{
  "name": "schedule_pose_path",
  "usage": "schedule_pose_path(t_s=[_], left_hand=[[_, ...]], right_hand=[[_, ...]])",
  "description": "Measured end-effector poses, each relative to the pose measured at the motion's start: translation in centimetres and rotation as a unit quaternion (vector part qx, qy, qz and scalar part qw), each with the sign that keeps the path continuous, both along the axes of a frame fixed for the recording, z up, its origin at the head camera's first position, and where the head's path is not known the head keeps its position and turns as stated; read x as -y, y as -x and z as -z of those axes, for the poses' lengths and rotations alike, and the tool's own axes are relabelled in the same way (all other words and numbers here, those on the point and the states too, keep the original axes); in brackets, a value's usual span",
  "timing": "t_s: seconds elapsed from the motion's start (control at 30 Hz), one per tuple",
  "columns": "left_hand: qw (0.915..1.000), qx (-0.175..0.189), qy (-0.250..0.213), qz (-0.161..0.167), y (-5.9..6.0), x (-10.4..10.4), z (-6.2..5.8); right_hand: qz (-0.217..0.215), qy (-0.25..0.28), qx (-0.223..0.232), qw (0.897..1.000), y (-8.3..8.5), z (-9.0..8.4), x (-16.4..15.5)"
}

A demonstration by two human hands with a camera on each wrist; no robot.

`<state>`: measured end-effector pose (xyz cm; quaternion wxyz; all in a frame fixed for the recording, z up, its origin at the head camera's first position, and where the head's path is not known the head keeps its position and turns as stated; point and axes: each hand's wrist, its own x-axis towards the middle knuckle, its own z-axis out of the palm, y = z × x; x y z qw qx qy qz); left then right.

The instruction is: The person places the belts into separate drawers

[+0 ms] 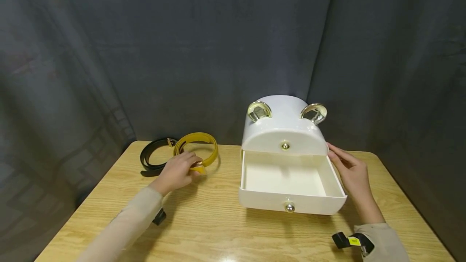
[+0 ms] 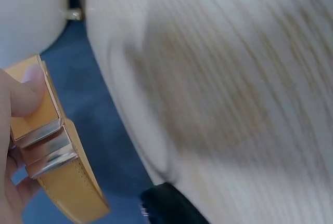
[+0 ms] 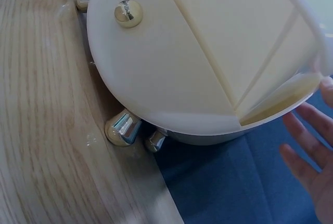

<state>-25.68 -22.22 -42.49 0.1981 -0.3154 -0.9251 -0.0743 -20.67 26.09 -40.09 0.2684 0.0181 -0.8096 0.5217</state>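
Note:
My left hand pinches a coiled yellow belt near its buckle. The left wrist view has the thumb flat on the strap, just above the belt's shiny metal buckle. Beside it, partly behind the hand, lies a coiled black belt. A white rounded box with two gold ears stands to the right, its lower drawer pulled out and bare inside. My right hand touches the box's right side near the drawer's back. In the right wrist view, its fingers are spread and nearly straight at the rim.
Everything stands on a light wooden table. Dark grey curtains hang behind and on both sides. A gold knob sticks out from the drawer front, another knob from the section above. Gold feet hold the box up.

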Motion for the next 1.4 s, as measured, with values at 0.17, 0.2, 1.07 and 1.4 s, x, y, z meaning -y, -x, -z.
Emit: schedule_pose_path(t_s=[0.17,0.2,1.07,1.4], left_hand=[[0.9998,-0.011,-0.014,0.0,-1.5,-0.2,-1.5],[0.9998,-0.014,-0.013,-0.001,-1.8,-0.2,-1.8],[0.9962,-0.075,-0.008,0.045,-9.5,-0.7,-7.3],[0.9952,-0.078,-0.041,0.041,-12.1,-1.5,-9.0]], right_hand=[[-0.001,0.002,-0.003,1.0,0.0,0.0,0.0],[-0.001,0.003,-0.005,1.0,0.0,0.0,0.0],[0.005,0.002,-0.012,1.0,0.3,0.1,-0.2],[0.008,0.013,-0.007,1.0,0.5,0.3,-0.3]])
